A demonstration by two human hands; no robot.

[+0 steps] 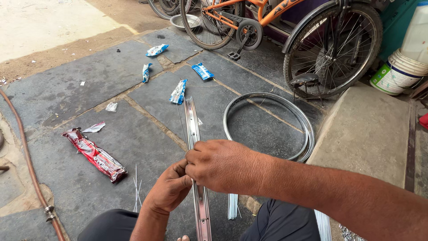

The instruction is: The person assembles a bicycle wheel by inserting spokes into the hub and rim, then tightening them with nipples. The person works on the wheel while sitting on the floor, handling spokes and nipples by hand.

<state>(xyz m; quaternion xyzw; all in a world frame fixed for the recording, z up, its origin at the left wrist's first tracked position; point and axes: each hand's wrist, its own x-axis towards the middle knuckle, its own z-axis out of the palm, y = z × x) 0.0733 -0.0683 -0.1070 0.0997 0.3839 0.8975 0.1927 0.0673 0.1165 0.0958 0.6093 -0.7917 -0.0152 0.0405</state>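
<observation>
— Stone slab floor [89, 85], outdoors, bikes at the back. What do we hold?

— We hold a rim [194, 134], edge-on, upright between our knees, running away from us. Right hand [223, 166] is clamped over it, fingers curled on it. Left hand [171, 188] is closed up against it from the side; whether it pinches a spoke we can't tell.

— Around it?

— Loose spokes [232, 206] lie just beside it. Second rim [272, 125] lies flat to the right. Red packet [96, 155] on the left, blue wrappers [178, 92] farther out. Orange bike [249, 18], black wheel [332, 49], bucket [394, 73].
</observation>
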